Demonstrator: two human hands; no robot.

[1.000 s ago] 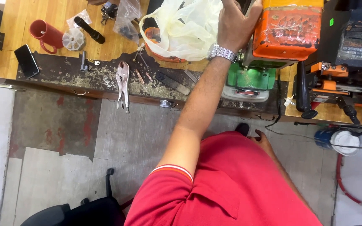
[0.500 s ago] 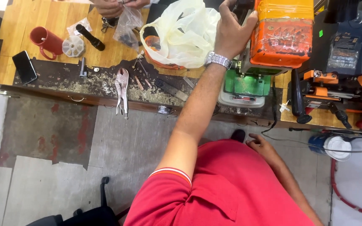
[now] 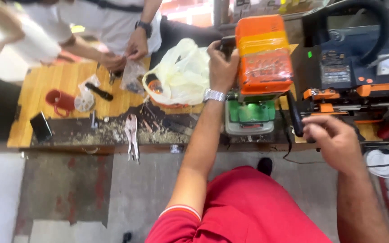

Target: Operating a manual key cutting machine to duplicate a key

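Wooden and littered with metal filings, the desk (image 3: 41, 85) carries an orange-and-green machine (image 3: 260, 76) standing upright at its middle. The left hand (image 3: 221, 63) clasps the machine's upper left side, fingers curled shut against it. The right hand (image 3: 332, 139) closes around a black lever (image 3: 295, 114), which points away from the person. Both look rigid and heavy; the lever's grip end suits holding.

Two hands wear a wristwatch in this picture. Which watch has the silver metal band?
The silver watch on the person's own left hand, at the orange machine. The other person's watch is dark.
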